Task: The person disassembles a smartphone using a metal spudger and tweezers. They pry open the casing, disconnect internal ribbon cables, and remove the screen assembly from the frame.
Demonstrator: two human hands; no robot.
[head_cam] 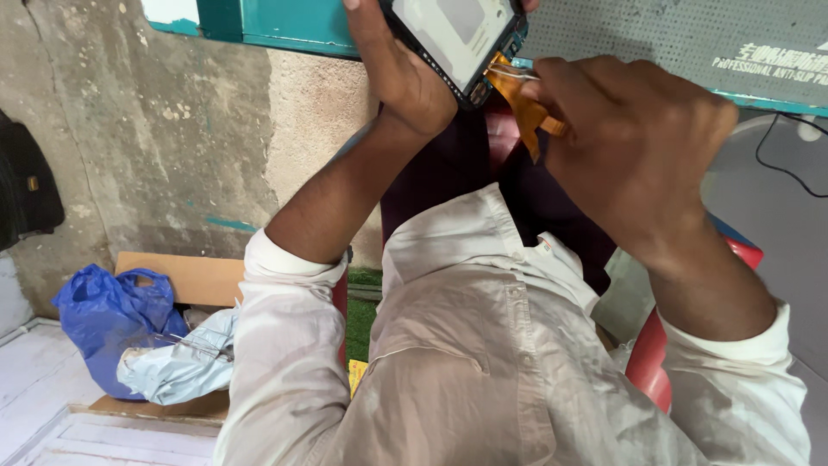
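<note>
The left hand [401, 73] grips an opened phone [457, 39], black-framed with a pale grey inner back, at the frame's top centre. The right hand [634, 142] pinches its orange flex ribbon [522, 103], which hangs from the phone's lower edge.

- The person wears a pale, off-white shirt [483, 345] with a stitched button placket and a patch pocket on the chest.
- Both long sleeves are rolled back into thick cuffs: left sleeve [285, 259], right sleeve [733, 345].
- Dark maroon trousers [448, 164] show beyond the shirt hem.
- Forearms and both hands are bare.
</note>
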